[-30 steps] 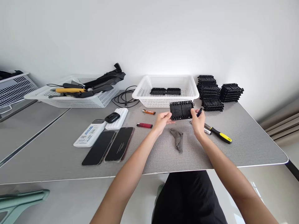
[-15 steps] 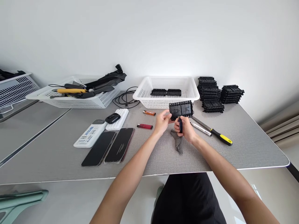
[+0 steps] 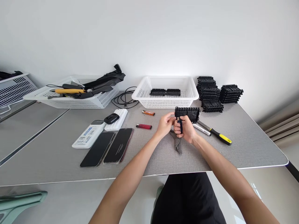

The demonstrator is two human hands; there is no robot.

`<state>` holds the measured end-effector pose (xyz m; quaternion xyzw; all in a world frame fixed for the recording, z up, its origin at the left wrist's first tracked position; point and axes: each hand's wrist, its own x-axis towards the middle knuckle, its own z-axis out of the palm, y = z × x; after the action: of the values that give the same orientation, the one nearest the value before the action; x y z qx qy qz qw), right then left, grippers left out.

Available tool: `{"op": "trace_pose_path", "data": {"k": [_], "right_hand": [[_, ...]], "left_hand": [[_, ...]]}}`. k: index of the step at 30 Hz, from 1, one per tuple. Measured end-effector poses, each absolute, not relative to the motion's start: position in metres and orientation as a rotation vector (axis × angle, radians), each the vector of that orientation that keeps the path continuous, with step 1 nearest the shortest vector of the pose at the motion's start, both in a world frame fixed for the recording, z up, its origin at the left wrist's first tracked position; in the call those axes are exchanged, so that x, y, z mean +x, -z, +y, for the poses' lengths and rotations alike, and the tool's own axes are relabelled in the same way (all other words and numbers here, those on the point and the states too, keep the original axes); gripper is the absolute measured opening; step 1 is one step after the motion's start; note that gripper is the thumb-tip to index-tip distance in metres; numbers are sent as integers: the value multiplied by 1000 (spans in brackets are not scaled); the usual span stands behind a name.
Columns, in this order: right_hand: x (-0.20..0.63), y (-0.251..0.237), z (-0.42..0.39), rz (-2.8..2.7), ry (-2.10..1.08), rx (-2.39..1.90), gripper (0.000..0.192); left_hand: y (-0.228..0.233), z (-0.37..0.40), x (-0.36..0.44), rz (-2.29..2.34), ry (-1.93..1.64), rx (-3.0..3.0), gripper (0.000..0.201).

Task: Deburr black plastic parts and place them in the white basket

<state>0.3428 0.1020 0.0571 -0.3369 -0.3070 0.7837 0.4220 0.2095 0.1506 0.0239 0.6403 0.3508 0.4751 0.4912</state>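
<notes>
My left hand [image 3: 166, 125] is closed on the left end of a black plastic panel [image 3: 190, 114] with a toothed upper edge, held up over the table. In front of that panel, my right hand [image 3: 185, 129] wraps round a dark blue lighter [image 3: 179, 125], held upright with its metal top by the panel's lower left corner. No flame can be made out. Below the hands a crumpled grey cloth [image 3: 177, 143] lies on the table. A white marker [image 3: 202, 129] and a file with a black and yellow handle [image 3: 220, 136] lie to the right.
A white basket [image 3: 165, 103] behind my hands holds two black panels [image 3: 173, 92]. More panels are stacked [image 3: 208, 93] at the back right. Leftward lie an orange lighter [image 3: 148, 113], a red lighter [image 3: 144, 126], phones [image 3: 118, 145], power banks [image 3: 88, 135] and a tool basket [image 3: 102, 101].
The black panel has shifted right and slightly down, and its angle has changed. My left hand has moved right with it; my right hand keeps the lighter in nearly the same place.
</notes>
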Motion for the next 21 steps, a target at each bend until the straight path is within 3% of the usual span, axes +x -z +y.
{"op": "trace_pose_path", "data": {"k": [11,21], "right_hand": [[347,-58,104,-639,-2009,-815,23],[353,-61,105,-550,-2027,-747,23]], "left_hand": [[-22,149,211,897,-1140,1687,32],[-23,151,208,834,-1130,1583,44]]}}
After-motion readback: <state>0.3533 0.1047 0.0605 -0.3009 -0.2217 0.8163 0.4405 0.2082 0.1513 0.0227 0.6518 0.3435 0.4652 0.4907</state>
